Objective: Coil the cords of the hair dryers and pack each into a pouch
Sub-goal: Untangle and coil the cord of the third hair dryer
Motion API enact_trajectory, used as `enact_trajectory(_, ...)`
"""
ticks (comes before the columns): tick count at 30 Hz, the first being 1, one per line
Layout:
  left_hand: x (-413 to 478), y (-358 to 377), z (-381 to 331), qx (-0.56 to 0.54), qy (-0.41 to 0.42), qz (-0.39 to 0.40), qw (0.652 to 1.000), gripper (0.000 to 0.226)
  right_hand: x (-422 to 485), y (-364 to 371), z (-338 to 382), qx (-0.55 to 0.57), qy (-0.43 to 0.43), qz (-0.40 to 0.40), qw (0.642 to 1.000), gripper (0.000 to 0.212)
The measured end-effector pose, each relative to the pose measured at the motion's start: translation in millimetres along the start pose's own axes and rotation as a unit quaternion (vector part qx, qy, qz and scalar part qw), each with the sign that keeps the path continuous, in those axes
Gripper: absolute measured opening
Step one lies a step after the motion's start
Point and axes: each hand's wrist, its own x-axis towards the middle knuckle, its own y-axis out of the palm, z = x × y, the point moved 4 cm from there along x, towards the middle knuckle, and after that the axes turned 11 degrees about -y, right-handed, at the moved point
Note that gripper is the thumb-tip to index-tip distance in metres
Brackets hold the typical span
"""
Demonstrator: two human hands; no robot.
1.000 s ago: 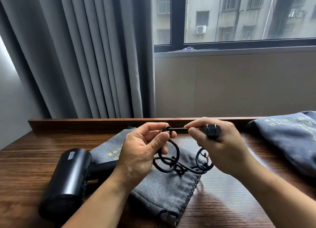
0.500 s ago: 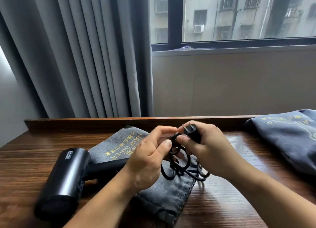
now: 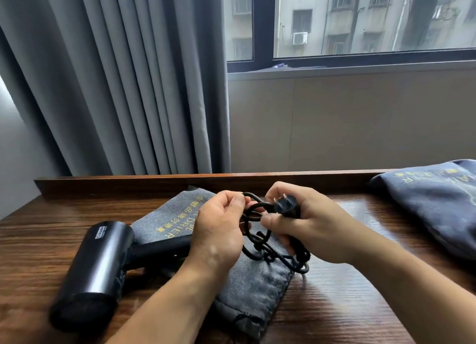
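Second pouch [image 3: 435, 204] cut off by right edge, lettering blurred. Dryer [image 3: 103, 261] handle end hidden behind left hand [image 3: 219, 235]. Cord [image 3: 268, 257] loops partly covered by both hands. Right hand [image 3: 316, 230] wraps the plug [image 3: 287, 208]; prongs possibly face away.

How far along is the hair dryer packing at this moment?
Possibly done: the second pouch at the right edge looks filled, though its contents are hidden. In hand: the left hand pinches a loop of the cord while the right hand grips the plug, loops only loosely gathered. Left: finishing the coil and putting the hair dryer, lying partly on the flat grey pouch, inside it.
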Motion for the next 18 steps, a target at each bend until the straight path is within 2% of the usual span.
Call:
enact_trajectory(2, 0, -8, -6, 0.133, 0.096, -0.015, 0.986, 0.019, 0, -3, -1, 0.004, 0.001, -0.013, 1.000, 0.020)
enact_trajectory(4, -2, -12, -13, 0.281, 0.216, 0.017, 0.935, 0.034, 1, -5, -4, 0.010, 0.006, -0.015, 1.000, 0.019)
enact_trajectory(6, -7, -11, -17, 0.328, 0.293, 0.075, 0.895, 0.037, 2, -7, -4, 0.012, 0.007, -0.013, 1.000, 0.019)
enact_trajectory(8, -10, -10, -21, 0.340, 0.337, 0.069, 0.875, 0.026, 1, -8, -5, 0.005, 0.002, -0.018, 1.000, 0.022)
enact_trajectory(11, -9, -13, -26, 0.342, 0.312, -0.008, 0.886, 0.016, 0, -6, -1, -0.022, -0.023, -0.020, 0.999, 0.026)
enact_trajectory(15, 3, -19, -16, 0.212, 0.137, -0.062, 0.966, 0.017, 1, 1, 1, -0.070, -0.039, 0.006, 0.997, 0.030)
enact_trajectory(17, 8, -18, -9, 0.217, 0.093, -0.076, 0.969, 0.012, 2, 2, 0, -0.074, -0.040, -0.009, 0.996, 0.030)
enact_trajectory(18, 8, -16, -8, 0.253, 0.100, -0.071, 0.960, 0.015, 2, 2, -1, -0.077, -0.041, -0.018, 0.996, 0.029)
